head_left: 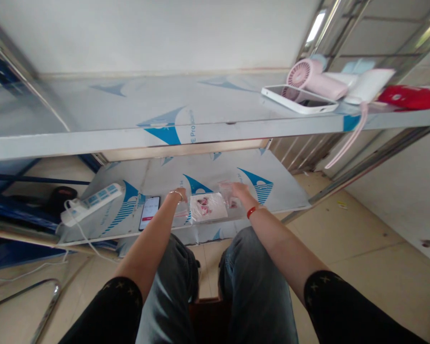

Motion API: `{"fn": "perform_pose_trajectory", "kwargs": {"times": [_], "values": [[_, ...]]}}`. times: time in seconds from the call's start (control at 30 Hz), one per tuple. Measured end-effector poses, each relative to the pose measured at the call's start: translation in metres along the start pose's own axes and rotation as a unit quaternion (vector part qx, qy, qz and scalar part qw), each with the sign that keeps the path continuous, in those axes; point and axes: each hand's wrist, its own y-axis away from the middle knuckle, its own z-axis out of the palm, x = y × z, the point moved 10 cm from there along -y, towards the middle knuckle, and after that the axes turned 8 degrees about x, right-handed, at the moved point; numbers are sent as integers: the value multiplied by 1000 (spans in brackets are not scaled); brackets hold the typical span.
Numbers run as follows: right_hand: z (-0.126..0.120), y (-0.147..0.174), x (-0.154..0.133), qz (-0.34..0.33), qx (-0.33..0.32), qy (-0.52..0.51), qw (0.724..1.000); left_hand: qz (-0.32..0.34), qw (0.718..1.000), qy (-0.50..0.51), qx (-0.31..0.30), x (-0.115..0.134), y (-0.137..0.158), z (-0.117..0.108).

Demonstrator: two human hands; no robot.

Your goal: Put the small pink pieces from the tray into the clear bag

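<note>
On the lower metal shelf lies a flat white pack (209, 207) in clear plastic, printed or filled with pink and red shapes. To its left, my left hand (180, 193) has its fingers closed at the top of a small clear plastic bag (181, 213) with a reddish line across it. My right hand (240, 190), to the right of the pack, pinches another clear plastic bag (225, 187). Something small and red shows low in that bag, too small to name. My fingertips are partly hidden on both sides.
A lit phone (150, 210) and a white power strip (93, 203) with its cord lie on the left of the lower shelf (283, 191). Above runs an upper shelf (111, 138), carrying a white-edged phone (299, 99), a pink handheld fan (317, 79) and a red item (412, 97).
</note>
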Motion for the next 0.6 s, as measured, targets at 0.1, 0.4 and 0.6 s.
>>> {"fn": "perform_pose_trajectory", "kwargs": {"times": [0.1,0.4,0.6], "values": [[3,-4,0,-17,2,16,1000,-9,1000,-3,-13,-12,-7,9],[7,-10,3,-28,2,17,999,-15,999,-41,-28,-3,-31,24],[-3,-15,7,7,0,9,1000,-16,1000,10,1,-13,-39,21]]}}
